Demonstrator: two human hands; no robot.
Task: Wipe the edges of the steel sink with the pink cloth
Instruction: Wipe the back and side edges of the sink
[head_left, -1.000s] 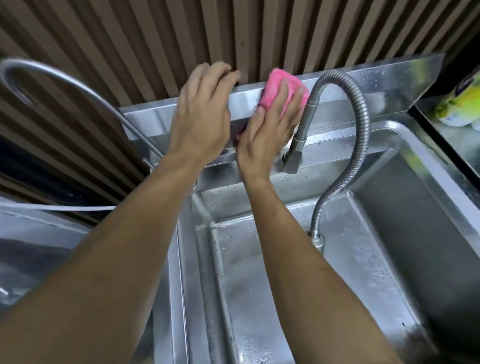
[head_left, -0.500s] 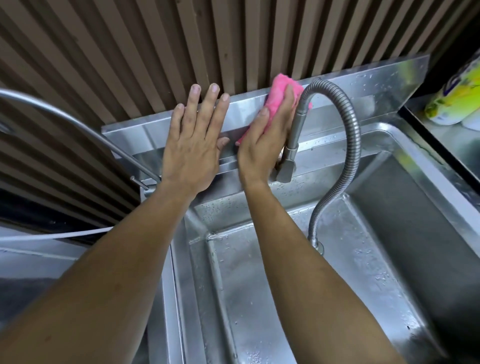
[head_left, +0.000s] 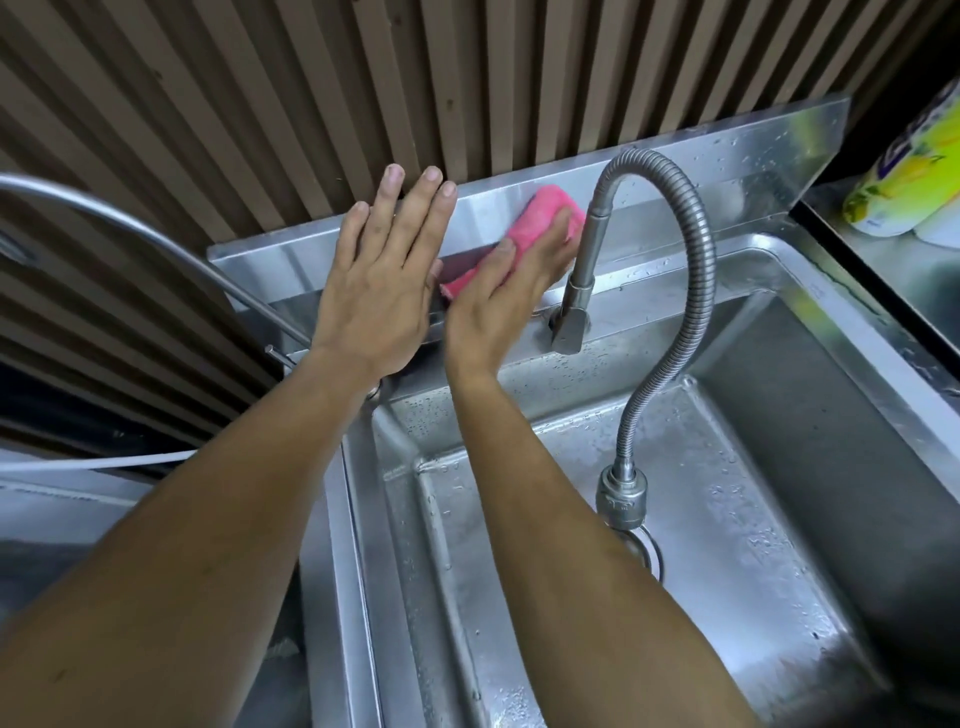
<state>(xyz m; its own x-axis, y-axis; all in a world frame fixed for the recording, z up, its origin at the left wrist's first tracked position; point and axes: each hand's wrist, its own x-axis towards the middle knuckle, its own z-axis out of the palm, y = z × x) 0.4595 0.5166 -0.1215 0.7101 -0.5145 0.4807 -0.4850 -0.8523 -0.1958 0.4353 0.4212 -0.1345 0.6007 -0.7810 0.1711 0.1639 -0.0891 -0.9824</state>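
The steel sink (head_left: 810, 322) fills the lower right, with an upright back splash (head_left: 727, 156) along its far edge. My right hand (head_left: 498, 301) presses the folded pink cloth (head_left: 535, 218) flat against that back splash, just left of the tap spout; its fingers lie straight over the cloth. My left hand (head_left: 384, 275) lies flat against the back splash beside it, fingers straight and together, their tips reaching over the top edge onto the slatted wall. The two hands almost touch.
A flexible steel tap (head_left: 691, 249) arches up from the basin and its spout hangs right of my right hand. A second curved pipe (head_left: 130, 228) crosses at the left. A yellow-green packet (head_left: 914, 176) lies on the shelf at the right.
My right hand has slid the cloth down from the top edge of the back splash onto its face. My left hand's fingers have straightened and closed together.
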